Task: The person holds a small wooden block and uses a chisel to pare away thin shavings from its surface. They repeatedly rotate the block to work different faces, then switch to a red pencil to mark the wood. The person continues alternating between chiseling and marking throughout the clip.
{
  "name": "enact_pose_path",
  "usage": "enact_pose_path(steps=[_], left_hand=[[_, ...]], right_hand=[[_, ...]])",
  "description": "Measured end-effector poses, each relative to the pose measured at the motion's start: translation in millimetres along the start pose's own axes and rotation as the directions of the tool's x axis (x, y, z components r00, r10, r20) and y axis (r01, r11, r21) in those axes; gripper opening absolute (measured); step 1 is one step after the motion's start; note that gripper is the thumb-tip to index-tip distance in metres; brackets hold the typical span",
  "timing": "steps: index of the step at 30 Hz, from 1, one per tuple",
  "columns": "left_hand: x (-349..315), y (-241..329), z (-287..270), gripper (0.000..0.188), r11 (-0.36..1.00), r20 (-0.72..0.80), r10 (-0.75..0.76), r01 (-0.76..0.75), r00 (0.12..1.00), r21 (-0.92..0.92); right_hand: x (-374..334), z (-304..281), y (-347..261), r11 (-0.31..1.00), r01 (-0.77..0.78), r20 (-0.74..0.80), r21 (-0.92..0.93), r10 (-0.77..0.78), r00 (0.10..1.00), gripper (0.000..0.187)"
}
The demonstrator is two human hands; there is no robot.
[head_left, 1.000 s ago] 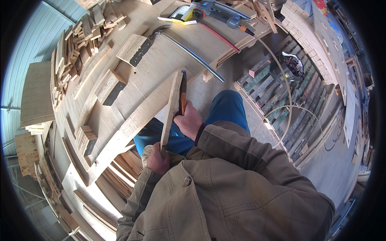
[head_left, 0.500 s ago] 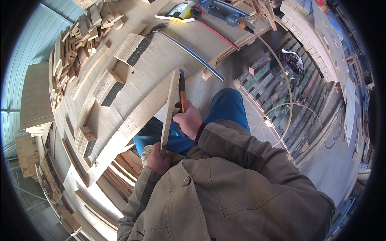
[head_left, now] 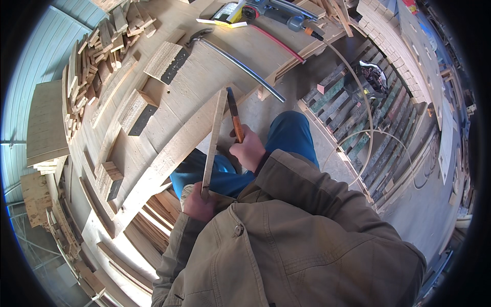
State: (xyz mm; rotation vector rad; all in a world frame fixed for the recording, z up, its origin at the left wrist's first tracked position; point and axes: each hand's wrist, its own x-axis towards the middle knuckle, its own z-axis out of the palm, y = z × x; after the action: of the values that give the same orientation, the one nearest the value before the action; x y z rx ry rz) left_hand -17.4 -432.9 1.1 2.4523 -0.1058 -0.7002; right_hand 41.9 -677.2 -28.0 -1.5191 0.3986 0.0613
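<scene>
My left hand (head_left: 199, 203) is closed round the lower end of a narrow wooden strip (head_left: 213, 143), which slants up and away over my lap. The strip's far end rests by the edge of the workbench (head_left: 179, 138). In my right hand (head_left: 248, 149) is a knife (head_left: 235, 115) with an orange-brown wooden handle and a dark, slim blade pointing away from me. Its tip is close beside the strip's far end; whether they touch I cannot tell. The handle stands apart from the strip.
A claw hammer (head_left: 240, 65), a red bar (head_left: 279, 45) and a power tool (head_left: 281, 15) lie at the bench's far side. Black-faced wooden blocks (head_left: 139, 112) line its left part, near heaped offcuts (head_left: 105, 48). A slatted pallet (head_left: 353, 107) and a looping hose (head_left: 369, 123) are at right.
My right hand has shifted slightly right, swinging the knife handle away from the strip. The strip has tilted a little to the left, still in my left hand.
</scene>
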Motion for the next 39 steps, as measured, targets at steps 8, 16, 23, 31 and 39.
enact_pose_path(steps=[8, 16, 23, 31, 39], left_hand=[[-1.1, -3.5, -3.4, 0.042, 0.997, -0.028, 0.082, -0.082, 0.996, -0.003], [-2.3, -0.2, -5.6, 0.039, 0.995, -0.027, 0.097, -0.097, 0.995, -0.015], [-2.1, 0.8, -6.7, 0.039, 0.995, -0.035, 0.099, -0.1, 0.994, -0.021], [-3.5, 6.5, -11.1, 0.039, 0.995, -0.044, 0.094, -0.095, 0.995, -0.014], [-3.5, 10.0, -16.3, 0.041, 0.998, -0.032, 0.066, -0.066, 0.997, -0.004]], right_hand=[[1.3, -14.5, 7.4, 0.99, -0.108, 0.107, 0.091, 0.098, 0.989, 0.038], [5.3, -25.4, 5.6, 0.994, -0.101, 0.145, 0.037, 0.095, 0.985, 0.039], [4.5, -38.0, -5.6, 0.992, -0.123, 0.203, 0.021, 0.116, 0.972, 0.04], [6.2, -49.0, -14.0, 0.99, -0.138, 0.232, -0.039, 0.143, 0.962, 0.042], [8.0, -57.7, -17.9, 0.983, -0.183, 0.26, -0.033, 0.185, 0.948, 0.042]])
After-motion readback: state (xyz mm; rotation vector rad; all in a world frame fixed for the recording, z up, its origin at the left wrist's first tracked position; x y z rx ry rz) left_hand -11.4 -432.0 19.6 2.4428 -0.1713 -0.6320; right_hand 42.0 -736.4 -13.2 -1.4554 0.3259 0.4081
